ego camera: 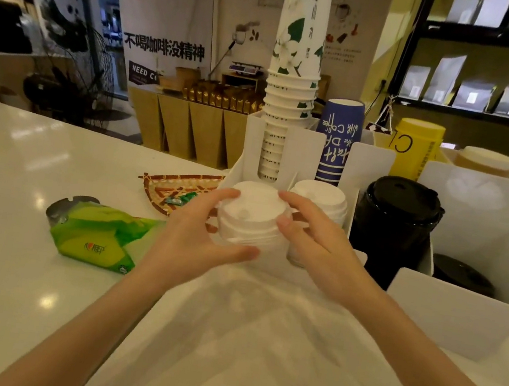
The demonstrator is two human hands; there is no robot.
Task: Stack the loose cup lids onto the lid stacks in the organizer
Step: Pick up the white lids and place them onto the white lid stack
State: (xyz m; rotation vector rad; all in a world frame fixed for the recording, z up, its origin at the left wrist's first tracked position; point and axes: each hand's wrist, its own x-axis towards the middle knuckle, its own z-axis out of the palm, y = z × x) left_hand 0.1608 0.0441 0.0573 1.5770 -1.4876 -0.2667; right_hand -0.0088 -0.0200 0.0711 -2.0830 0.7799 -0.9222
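Fingers (pixel 230 194) of the left hand (pixel 194 233) and right hand (pixel 313 234): curled round a white lid stack (pixel 253 215), gripping it from both sides at the organizer (pixel 460 309) front-left compartment. Second white stack (pixel 318 196): just beside it. Black lid stack (pixel 399 211): next compartment right; lower black lids (pixel 462 273) beyond. Counter (pixel 15 190): no loose lids visible; tissue pack (pixel 98 232) and woven tray (pixel 178 188) only. Judged: stacking nearly finished, white stack being seated.

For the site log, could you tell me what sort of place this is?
Most likely a coffee shop counter: stacked paper cups stand in a white organizer with lid stacks, and bagged goods line the shelves.
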